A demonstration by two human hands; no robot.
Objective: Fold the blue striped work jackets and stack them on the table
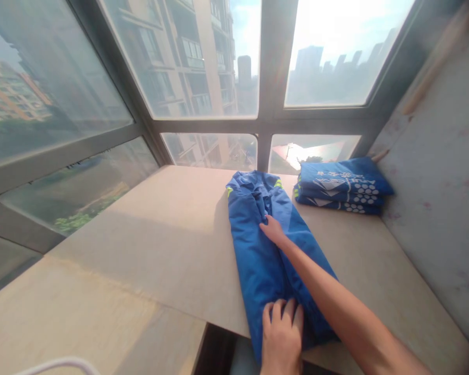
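Note:
A blue jacket (254, 250) with a collar and yellow-green stripes at the shoulders lies lengthwise, its sides folded in, collar toward the window. My right hand (273, 229) pinches its front opening a little below the collar. Down at the near end, my left hand (283, 333) has its fingers curled on the cloth; the thumb is hidden. The jacket's lower part reaches past the near edge of the light tabletop (172, 234).
Folded blue garments with white print (340, 185) are stacked at the back right, by the patterned wall (437, 208). Window frames (273, 62) border the back and left. A dark gap (214, 351) opens at the near edge. A white cable (58, 363) curves at bottom left.

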